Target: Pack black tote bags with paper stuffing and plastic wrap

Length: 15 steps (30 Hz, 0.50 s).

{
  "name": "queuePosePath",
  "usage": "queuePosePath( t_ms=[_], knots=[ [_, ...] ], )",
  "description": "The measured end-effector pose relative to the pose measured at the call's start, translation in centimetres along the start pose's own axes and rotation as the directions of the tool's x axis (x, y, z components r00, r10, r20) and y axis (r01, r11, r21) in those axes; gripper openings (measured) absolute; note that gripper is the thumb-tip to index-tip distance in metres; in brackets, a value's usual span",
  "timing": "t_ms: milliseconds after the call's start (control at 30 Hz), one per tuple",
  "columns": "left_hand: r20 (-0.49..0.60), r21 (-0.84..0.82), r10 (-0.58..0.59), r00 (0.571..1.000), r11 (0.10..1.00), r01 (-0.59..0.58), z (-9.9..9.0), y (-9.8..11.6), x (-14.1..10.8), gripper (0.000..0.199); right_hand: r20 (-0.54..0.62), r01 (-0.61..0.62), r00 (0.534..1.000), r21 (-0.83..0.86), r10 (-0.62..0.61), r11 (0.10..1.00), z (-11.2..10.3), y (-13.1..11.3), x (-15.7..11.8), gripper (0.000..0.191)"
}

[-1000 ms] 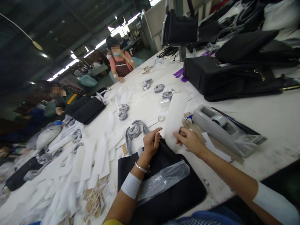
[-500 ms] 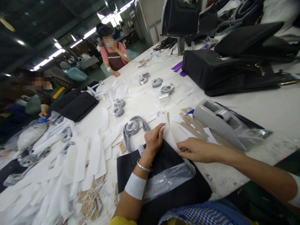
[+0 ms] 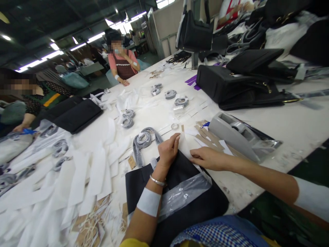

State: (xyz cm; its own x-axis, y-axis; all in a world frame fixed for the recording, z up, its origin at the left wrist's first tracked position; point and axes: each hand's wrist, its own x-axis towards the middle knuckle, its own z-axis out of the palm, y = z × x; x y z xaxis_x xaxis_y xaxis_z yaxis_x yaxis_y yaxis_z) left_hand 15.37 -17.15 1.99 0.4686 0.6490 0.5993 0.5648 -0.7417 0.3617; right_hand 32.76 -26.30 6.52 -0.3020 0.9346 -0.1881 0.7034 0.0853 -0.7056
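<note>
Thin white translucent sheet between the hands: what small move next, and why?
Probably slide the sheet gently along the edge of the flat black bag with the right hand: that hand is at the sheet, which meets this edge, while the left hand is at the bag. Whether it is tucked in is hidden.

A flat black bag (image 3: 199,202) lay slantwise at the white table's (image 3: 303,127) near edge — crinkled clear plastic (image 3: 186,192) across it. A thin, translucent white sheet (image 3: 184,148) showed, partly hidden, at its far edge.
</note>
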Motion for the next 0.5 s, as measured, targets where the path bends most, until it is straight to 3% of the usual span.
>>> queuePosePath(
  t_ms=[67, 233, 400, 500],
  knots=[
    [-0.008, 0.005, -0.004, 1.0, 1.0, 0.004, 0.2, -0.1, 0.0, 0.035, 0.05, -0.017, 0.999, 0.054, 0.014, 0.998, -0.1, 0.3, -0.8, 0.031],
    [-0.034, -0.051, -0.049, 0.998, 0.998, 0.048, 0.1, -0.4, 0.1, 0.033, -0.076, -0.151, 0.978, 0.373, 0.193, 0.915, 1.2, 2.1, -5.5, 0.03],
    [-0.037, -0.065, -0.07, 0.997, 0.996, 0.067, 0.3, -0.3, 0.1, 0.032, 0.079, -0.334, 0.929, 0.601, 0.362, 0.726, 4.5, 3.4, -9.6, 0.032],
    [-0.045, -0.063, -0.067, 0.997, 0.996, 0.064, 0.2, 0.0, 0.0, 0.031, 0.099, -0.388, 0.907, 0.574, 0.41, 0.721, 5.8, 2.9, -9.9, 0.024]
  ],
)
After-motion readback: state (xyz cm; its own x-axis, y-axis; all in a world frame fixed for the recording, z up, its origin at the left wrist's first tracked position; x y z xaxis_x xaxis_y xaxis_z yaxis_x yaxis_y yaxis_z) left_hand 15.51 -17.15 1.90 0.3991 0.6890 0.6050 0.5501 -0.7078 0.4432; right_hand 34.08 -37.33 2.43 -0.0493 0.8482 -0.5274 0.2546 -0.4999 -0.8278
